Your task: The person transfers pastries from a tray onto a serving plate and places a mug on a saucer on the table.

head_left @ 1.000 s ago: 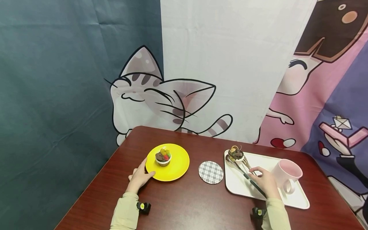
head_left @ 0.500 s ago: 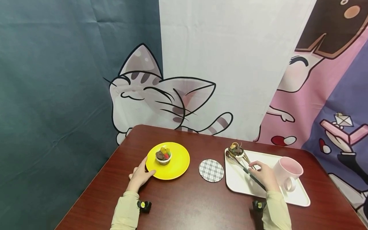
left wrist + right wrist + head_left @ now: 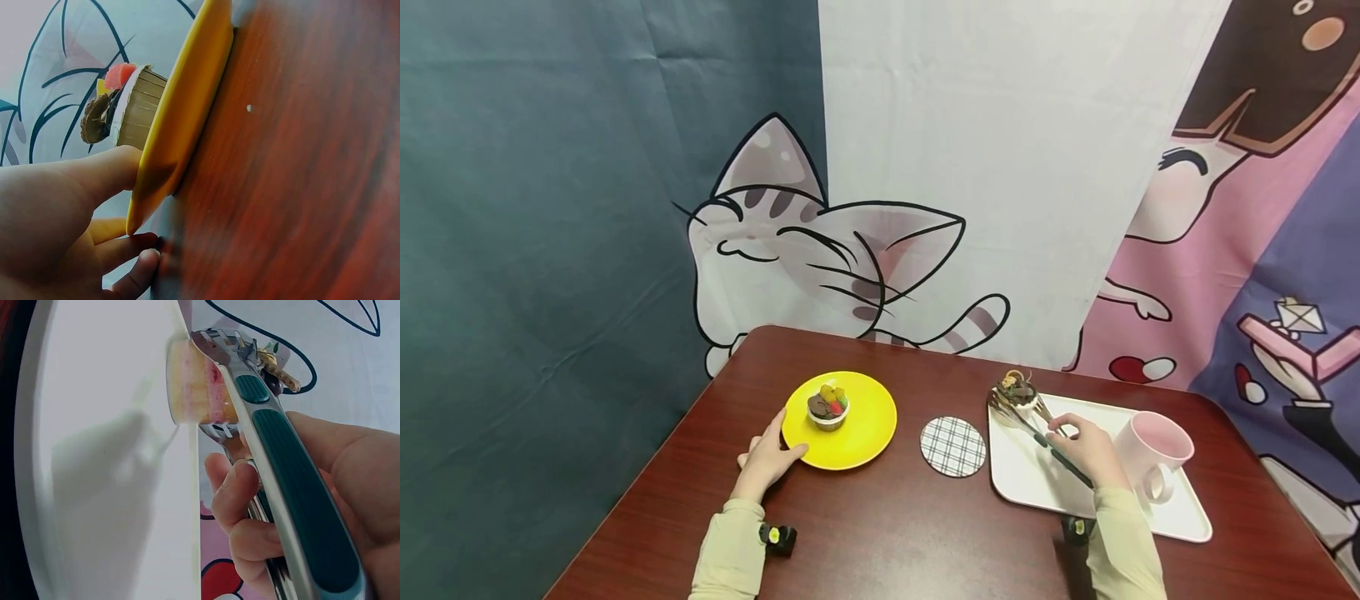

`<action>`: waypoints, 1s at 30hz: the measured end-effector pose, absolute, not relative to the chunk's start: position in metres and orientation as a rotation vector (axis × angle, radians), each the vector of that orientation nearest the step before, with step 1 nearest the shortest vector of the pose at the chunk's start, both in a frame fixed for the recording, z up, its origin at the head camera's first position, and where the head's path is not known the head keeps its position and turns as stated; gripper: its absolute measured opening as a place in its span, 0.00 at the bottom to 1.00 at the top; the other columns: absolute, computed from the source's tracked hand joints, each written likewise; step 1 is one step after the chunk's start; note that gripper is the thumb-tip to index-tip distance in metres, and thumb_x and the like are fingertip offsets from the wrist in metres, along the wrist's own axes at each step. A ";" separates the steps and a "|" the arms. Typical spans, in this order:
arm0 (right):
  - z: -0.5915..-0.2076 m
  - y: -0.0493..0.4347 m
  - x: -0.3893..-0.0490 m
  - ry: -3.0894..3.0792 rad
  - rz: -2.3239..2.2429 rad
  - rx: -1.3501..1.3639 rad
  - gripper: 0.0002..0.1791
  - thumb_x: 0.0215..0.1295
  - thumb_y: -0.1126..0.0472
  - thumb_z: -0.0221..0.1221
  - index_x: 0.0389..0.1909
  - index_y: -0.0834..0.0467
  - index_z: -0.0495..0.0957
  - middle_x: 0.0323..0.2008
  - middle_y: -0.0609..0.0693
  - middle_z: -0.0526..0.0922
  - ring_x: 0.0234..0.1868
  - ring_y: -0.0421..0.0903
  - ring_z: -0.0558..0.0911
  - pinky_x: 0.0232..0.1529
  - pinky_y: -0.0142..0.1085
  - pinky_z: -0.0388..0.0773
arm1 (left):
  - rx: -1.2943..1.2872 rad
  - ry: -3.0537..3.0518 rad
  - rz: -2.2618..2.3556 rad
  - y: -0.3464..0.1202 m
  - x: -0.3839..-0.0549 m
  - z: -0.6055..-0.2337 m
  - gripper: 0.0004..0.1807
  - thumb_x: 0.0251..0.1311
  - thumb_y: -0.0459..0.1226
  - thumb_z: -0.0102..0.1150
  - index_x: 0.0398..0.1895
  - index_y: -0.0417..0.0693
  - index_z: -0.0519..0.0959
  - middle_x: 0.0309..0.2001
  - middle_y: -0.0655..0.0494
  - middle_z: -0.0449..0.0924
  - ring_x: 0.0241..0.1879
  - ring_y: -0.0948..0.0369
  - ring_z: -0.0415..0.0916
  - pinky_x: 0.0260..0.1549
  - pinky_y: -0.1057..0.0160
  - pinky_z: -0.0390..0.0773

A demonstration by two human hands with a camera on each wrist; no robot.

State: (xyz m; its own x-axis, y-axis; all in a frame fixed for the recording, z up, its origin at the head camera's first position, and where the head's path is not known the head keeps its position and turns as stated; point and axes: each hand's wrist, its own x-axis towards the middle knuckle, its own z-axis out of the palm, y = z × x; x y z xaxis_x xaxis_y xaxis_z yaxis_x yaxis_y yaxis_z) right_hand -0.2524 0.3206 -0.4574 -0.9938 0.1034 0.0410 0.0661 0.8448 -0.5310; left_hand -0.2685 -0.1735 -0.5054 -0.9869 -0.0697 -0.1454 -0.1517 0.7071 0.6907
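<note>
My left hand [image 3: 767, 458] holds the near left rim of a round yellow plate [image 3: 872, 425], the thumb on the rim and the fingers around its edge. On the plate stands a cupcake [image 3: 827, 408] with fruit pieces and a chocolate-coloured top in a pleated cup. In my right hand [image 3: 1093, 454] is a pair of metal tongs [image 3: 300, 487] with green handle grips and fork-like ends. Those ends sit on either side of a layered dessert in a clear cup [image 3: 200, 387], topped with dark pieces. It stands at the far left corner of a white tray [image 3: 1026, 483].
A pink mug [image 3: 1153, 446] stands on the tray, right beside my right hand. Between plate and tray lies a round checked coaster [image 3: 952, 447]. All of this is on a dark red-brown table [image 3: 880, 525], with printed cloth hanging behind it.
The head view has shifted slightly. Both hands keep nearly the same places, the left at the plate and the right with the tongs around the dessert cup.
</note>
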 end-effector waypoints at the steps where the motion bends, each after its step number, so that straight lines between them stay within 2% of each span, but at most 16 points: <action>1: -0.457 0.320 -0.253 -2.953 0.847 -0.140 0.12 0.61 0.56 0.60 0.43 0.58 0.80 0.41 0.66 0.84 0.34 0.51 0.82 0.33 0.39 0.71 | -0.183 2.801 1.151 -0.173 -0.269 -0.505 0.46 0.59 0.45 0.60 0.77 0.48 0.49 0.74 0.38 0.55 0.59 0.38 0.59 0.51 0.36 0.50; 6: -0.455 0.319 -0.256 -2.954 0.840 -0.153 0.13 0.63 0.55 0.59 0.43 0.58 0.79 0.41 0.66 0.84 0.34 0.52 0.82 0.34 0.42 0.72 | -0.177 2.804 1.155 -0.173 -0.268 -0.503 0.46 0.59 0.45 0.60 0.77 0.48 0.49 0.74 0.39 0.54 0.59 0.39 0.60 0.50 0.37 0.51; 10: -0.459 0.316 -0.255 -2.949 0.796 -0.147 0.15 0.67 0.50 0.56 0.45 0.57 0.78 0.39 0.65 0.84 0.35 0.53 0.81 0.35 0.44 0.72 | -0.177 2.800 1.153 -0.172 -0.267 -0.502 0.46 0.59 0.45 0.60 0.77 0.48 0.48 0.74 0.38 0.54 0.59 0.38 0.60 0.50 0.37 0.51; 12: -0.462 0.314 -0.254 -2.940 0.774 -0.138 0.21 0.65 0.46 0.58 0.50 0.57 0.75 0.38 0.64 0.84 0.34 0.53 0.81 0.35 0.45 0.73 | -0.180 2.795 1.155 -0.172 -0.267 -0.501 0.46 0.59 0.45 0.60 0.77 0.48 0.48 0.74 0.38 0.54 0.59 0.38 0.59 0.50 0.38 0.52; 14: -0.464 0.311 -0.253 -2.939 0.781 -0.144 0.31 0.61 0.43 0.61 0.58 0.58 0.69 0.35 0.65 0.83 0.34 0.54 0.81 0.37 0.48 0.74 | -0.182 2.792 1.151 -0.173 -0.267 -0.500 0.46 0.59 0.45 0.59 0.77 0.47 0.48 0.74 0.38 0.53 0.59 0.38 0.59 0.50 0.38 0.52; 17: -0.466 0.307 -0.254 -2.948 0.783 -0.147 0.48 0.55 0.41 0.66 0.68 0.63 0.57 0.40 0.72 0.81 0.37 0.61 0.82 0.42 0.55 0.76 | -0.181 2.792 1.141 -0.173 -0.267 -0.500 0.46 0.59 0.46 0.59 0.77 0.47 0.47 0.75 0.38 0.53 0.59 0.38 0.59 0.50 0.38 0.52; 19: -0.466 0.305 -0.255 -2.965 0.766 -0.146 0.52 0.53 0.42 0.66 0.69 0.69 0.54 0.43 0.76 0.79 0.40 0.66 0.81 0.45 0.58 0.75 | -0.181 2.792 1.133 -0.174 -0.267 -0.500 0.46 0.60 0.46 0.59 0.77 0.46 0.47 0.75 0.38 0.52 0.60 0.38 0.59 0.50 0.38 0.52; 21: -0.466 0.304 -0.256 -2.978 0.743 -0.137 0.45 0.54 0.43 0.66 0.60 0.73 0.63 0.40 0.74 0.80 0.36 0.64 0.83 0.40 0.54 0.77 | -0.180 2.793 1.129 -0.173 -0.268 -0.500 0.46 0.60 0.46 0.59 0.77 0.46 0.47 0.75 0.38 0.53 0.59 0.38 0.59 0.49 0.38 0.52; 22: -0.466 0.304 -0.256 -2.982 0.729 -0.130 0.39 0.55 0.44 0.65 0.54 0.73 0.68 0.35 0.71 0.81 0.32 0.61 0.83 0.36 0.51 0.77 | -0.179 2.794 1.127 -0.173 -0.268 -0.500 0.46 0.60 0.46 0.59 0.77 0.46 0.47 0.74 0.38 0.53 0.59 0.38 0.59 0.49 0.38 0.52; 24: -0.468 0.305 -0.257 -2.975 0.690 -0.103 0.29 0.56 0.45 0.64 0.40 0.69 0.74 0.25 0.61 0.79 0.26 0.54 0.79 0.28 0.44 0.73 | -0.178 2.796 1.131 -0.173 -0.268 -0.501 0.46 0.60 0.46 0.59 0.77 0.47 0.48 0.74 0.38 0.53 0.59 0.38 0.59 0.49 0.38 0.52; 26: -0.470 0.306 -0.257 -2.959 0.667 -0.073 0.22 0.56 0.46 0.64 0.31 0.63 0.74 0.19 0.52 0.73 0.22 0.47 0.73 0.25 0.39 0.66 | -0.175 2.800 1.139 -0.173 -0.267 -0.502 0.46 0.59 0.46 0.59 0.77 0.47 0.48 0.74 0.38 0.54 0.58 0.38 0.60 0.49 0.38 0.52; 28: -0.472 0.307 -0.256 -2.933 0.642 -0.041 0.21 0.56 0.47 0.64 0.31 0.62 0.75 0.19 0.49 0.71 0.23 0.47 0.71 0.26 0.39 0.65 | -0.175 2.803 1.147 -0.173 -0.267 -0.502 0.46 0.59 0.45 0.59 0.77 0.47 0.49 0.74 0.38 0.54 0.58 0.38 0.60 0.48 0.39 0.52; 30: -0.474 0.307 -0.254 -2.913 0.630 -0.018 0.21 0.56 0.47 0.64 0.34 0.62 0.77 0.20 0.50 0.73 0.25 0.48 0.72 0.27 0.42 0.67 | -0.180 2.804 1.147 -0.173 -0.266 -0.503 0.46 0.59 0.45 0.60 0.77 0.47 0.49 0.74 0.38 0.55 0.57 0.38 0.60 0.48 0.38 0.52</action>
State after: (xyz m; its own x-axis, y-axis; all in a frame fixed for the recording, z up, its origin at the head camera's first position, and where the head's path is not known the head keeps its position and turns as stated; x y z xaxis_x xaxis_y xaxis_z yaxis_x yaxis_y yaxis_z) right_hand -0.2545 0.3069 -0.4736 -0.9870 0.0452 0.1540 -0.0224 0.9112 -0.4113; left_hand -0.2663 -0.1727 -0.5028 -0.9873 -0.0688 -0.1432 -0.1494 0.7079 0.6903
